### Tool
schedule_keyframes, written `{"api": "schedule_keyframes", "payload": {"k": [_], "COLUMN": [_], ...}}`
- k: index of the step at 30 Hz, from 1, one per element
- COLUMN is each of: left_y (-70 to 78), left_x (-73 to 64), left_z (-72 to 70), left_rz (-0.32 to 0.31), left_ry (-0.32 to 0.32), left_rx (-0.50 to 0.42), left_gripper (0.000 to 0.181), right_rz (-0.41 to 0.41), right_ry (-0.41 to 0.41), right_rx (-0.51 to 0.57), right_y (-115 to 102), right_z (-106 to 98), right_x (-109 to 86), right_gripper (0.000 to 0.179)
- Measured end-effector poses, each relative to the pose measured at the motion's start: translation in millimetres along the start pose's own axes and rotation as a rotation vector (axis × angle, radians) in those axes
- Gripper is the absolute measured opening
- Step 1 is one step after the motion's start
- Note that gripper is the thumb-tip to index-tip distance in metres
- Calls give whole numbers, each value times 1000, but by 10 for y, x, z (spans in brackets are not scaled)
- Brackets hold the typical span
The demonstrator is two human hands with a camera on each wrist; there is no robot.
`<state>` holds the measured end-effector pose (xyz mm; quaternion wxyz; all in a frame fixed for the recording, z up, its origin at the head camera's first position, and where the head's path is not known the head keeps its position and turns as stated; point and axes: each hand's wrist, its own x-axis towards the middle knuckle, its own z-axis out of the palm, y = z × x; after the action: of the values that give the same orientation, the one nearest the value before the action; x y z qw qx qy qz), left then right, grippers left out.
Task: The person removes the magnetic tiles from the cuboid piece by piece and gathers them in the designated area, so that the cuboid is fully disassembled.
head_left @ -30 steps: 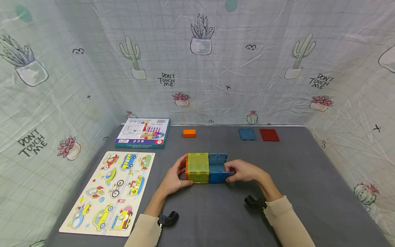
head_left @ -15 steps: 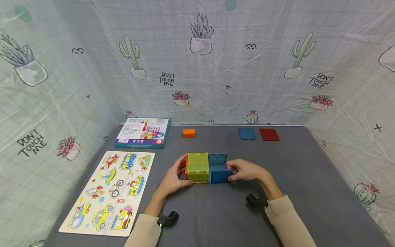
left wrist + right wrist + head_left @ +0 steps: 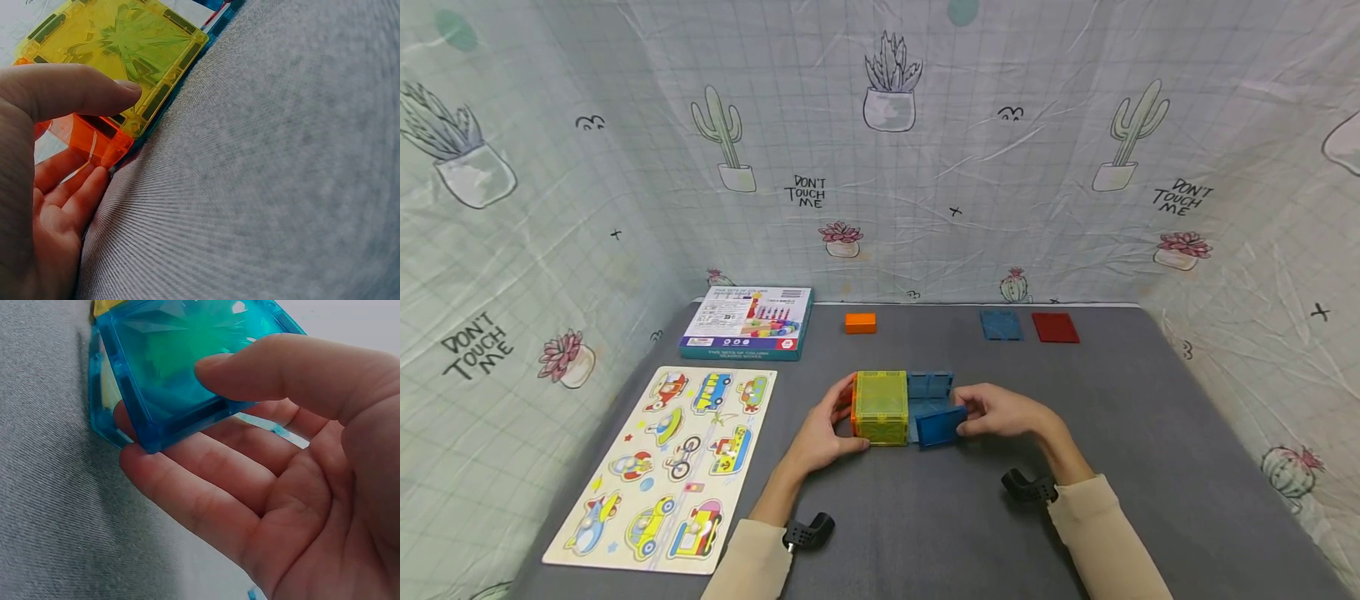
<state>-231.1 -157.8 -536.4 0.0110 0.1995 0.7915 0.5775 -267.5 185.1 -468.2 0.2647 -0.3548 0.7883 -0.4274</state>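
Note:
A see-through yellow cube of magnetic tiles stands mid-table, with an orange tile on its left side. My left hand holds this cube, its thumb on the yellow front and its fingers at the orange side. Joined to the cube's right are blue tiles, one upright at the back and one flat on the table. Between thumb and fingers my right hand pinches another blue magnetic tile. That tile is tilted, in front of the flat one; whether its lower edge touches is unclear.
A blue tile and a red tile lie at the back right. Behind the cube is an orange block. A flat box and a wooden vehicle puzzle board lie on the left.
My right hand has pulled the front blue tile rightward and tilted it away from the cube's side. My left hand and the yellow cube have stayed put.

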Motion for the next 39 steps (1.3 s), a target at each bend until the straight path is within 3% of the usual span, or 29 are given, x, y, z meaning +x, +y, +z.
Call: {"api": "schedule_keyframes", "payload": {"k": [5, 12, 22, 29, 39], "left_y": [8, -11, 7, 7, -9], "left_x": [0, 9, 1, 6, 6], "left_z": [1, 2, -2, 2, 1], "left_rz": [13, 6, -12, -23, -19], "left_ry": [-5, -1, -7, -7, -5], "left_rx": [-22, 2, 10, 7, 22], "left_gripper": [109, 110, 110, 110, 110], "right_rz": [-19, 37, 32, 43, -11], "right_ry": [2, 14, 70, 186, 325], "right_rx": [37, 129, 75, 78, 134], "right_y": [6, 26, 28, 47, 68], "right_z": [-28, -61, -127, -174, -247], "right_x": [-36, -84, -134, -160, -221], "right_gripper": [17, 13, 22, 26, 28]}}
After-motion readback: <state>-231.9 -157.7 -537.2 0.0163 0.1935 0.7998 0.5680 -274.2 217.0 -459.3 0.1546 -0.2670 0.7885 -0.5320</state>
